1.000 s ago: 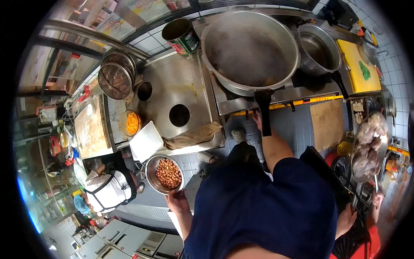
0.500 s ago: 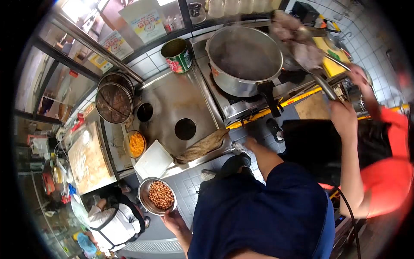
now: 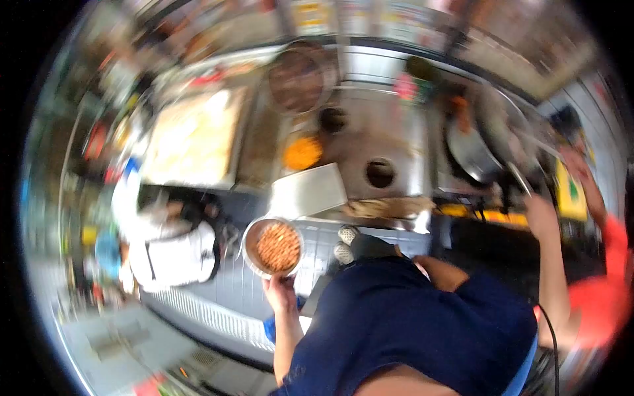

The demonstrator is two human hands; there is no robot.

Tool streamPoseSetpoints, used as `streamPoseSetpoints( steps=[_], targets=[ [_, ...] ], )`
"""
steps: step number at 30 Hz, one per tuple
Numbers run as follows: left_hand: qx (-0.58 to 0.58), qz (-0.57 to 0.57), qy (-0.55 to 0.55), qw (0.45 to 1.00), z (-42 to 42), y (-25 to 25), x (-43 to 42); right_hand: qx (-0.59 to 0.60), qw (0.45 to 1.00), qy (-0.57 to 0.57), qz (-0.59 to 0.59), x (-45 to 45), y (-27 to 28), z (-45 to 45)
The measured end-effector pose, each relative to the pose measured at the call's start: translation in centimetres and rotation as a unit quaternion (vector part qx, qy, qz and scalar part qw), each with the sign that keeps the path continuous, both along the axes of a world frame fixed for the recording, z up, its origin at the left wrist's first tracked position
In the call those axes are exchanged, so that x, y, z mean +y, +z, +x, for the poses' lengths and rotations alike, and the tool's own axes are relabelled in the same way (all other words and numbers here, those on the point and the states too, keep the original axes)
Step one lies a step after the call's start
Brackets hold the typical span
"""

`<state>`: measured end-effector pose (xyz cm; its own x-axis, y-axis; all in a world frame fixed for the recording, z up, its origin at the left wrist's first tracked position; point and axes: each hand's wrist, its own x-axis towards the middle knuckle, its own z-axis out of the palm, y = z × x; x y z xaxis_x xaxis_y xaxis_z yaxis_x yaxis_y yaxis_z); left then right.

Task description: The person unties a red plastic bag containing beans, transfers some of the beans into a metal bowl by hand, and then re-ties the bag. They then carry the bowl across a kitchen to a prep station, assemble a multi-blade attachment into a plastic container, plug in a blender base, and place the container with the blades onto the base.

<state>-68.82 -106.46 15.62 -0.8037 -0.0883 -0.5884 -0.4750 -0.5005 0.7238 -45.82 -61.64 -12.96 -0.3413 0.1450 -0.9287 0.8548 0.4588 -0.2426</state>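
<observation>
Kitchen bg blurry, metal bowl (image 3: pixel 250 249) of brown nuts/beans (image 3: pixel 278 247) near steel counter's (image 3: pixel 362 142) front, L hand (image 3: pixel 280 291) gripping its near rim, R hand (image 3: pixel 424 266) can't tell; prob. rigid, slick, mid-wt, so hold rim firmly.

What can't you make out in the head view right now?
In the head view:
Left hand: fingers under the steel bowl, hidden by it.
Right hand beyond the forearm: hidden by the navy shirt.
Contents of the large pot: motion blur.
Lettering on the window posters: motion blur.
</observation>
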Motion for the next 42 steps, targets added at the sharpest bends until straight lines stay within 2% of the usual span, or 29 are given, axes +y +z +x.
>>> streamPoseSetpoints(
  steps=[2, 4, 8, 11, 16, 18, 19, 20, 24, 27, 31, 37, 38, 42],
  targets=[
    [0.002, 0.016, 0.039, 0.999, -1.6, 1.9, -0.5, -0.003, 1.0, 0.007, -0.015, -0.2, 0.9, -3.1],
    [0.001, 0.019, 0.047, 0.999, -1.6, 0.4, -2.2, -0.014, 0.999, 0.026, -0.025, 0.1, 2.0, -6.8],
    [-0.011, 0.021, 0.12, 0.992, -1.5, 1.3, -5.0, -0.036, 0.996, 0.072, -0.031, 0.2, 2.4, -13.8],
    [-0.008, 0.045, 0.19, 0.981, -0.2, 0.7, -8.1, -0.042, 0.994, 0.1, -0.029, -0.9, 2.4, -17.9],
    [-0.008, 0.007, 0.304, 0.953, 1.6, -2.0, -15.1, -0.045, 0.988, 0.148, -0.017, -4.5, 3.7, -25.4],
    [0.029, 0.023, 0.341, 0.939, 2.0, -4.3, -18.4, -0.049, 0.985, 0.167, -0.015, -7.0, 4.0, -28.6],
    [0.015, 0.024, 0.369, 0.929, 2.1, -3.5, -19.7, -0.049, 0.984, 0.174, -0.012, -8.6, 4.3, -30.1],
    [0.003, 0.024, 0.394, 0.919, 2.1, -2.7, -21.2, -0.049, 0.982, 0.18, -0.008, -10.2, 4.6, -31.5],
    [0.016, 0.003, 0.432, 0.902, 4.2, -6.2, -28.9, -0.045, 0.977, 0.207, -0.001, -18.6, 5.5, -36.5],
    [0.015, 0.012, 0.477, 0.879, 5.5, -5.0, -33.2, -0.044, 0.972, 0.232, -0.003, -25.3, 6.1, -40.0],
    [0.006, 0.019, 0.497, 0.867, 7.0, -8.1, -38.4, -0.029, 0.965, 0.258, -0.021, -35.6, 6.4, -43.9],
    [0.029, 0.024, 0.583, 0.811, 6.2, -6.2, -41.2, -0.061, 0.941, 0.327, -0.061, -52.4, 5.2, -49.6],
    [0.041, 0.027, 0.591, 0.806, 6.0, -7.3, -41.7, -0.066, 0.936, 0.338, -0.065, -55.1, 4.3, -50.4],
    [0.053, 0.021, 0.627, 0.777, 7.2, -5.6, -42.6, -0.139, 0.922, 0.356, -0.063, -64.4, 2.8, -52.7]
  ],
)
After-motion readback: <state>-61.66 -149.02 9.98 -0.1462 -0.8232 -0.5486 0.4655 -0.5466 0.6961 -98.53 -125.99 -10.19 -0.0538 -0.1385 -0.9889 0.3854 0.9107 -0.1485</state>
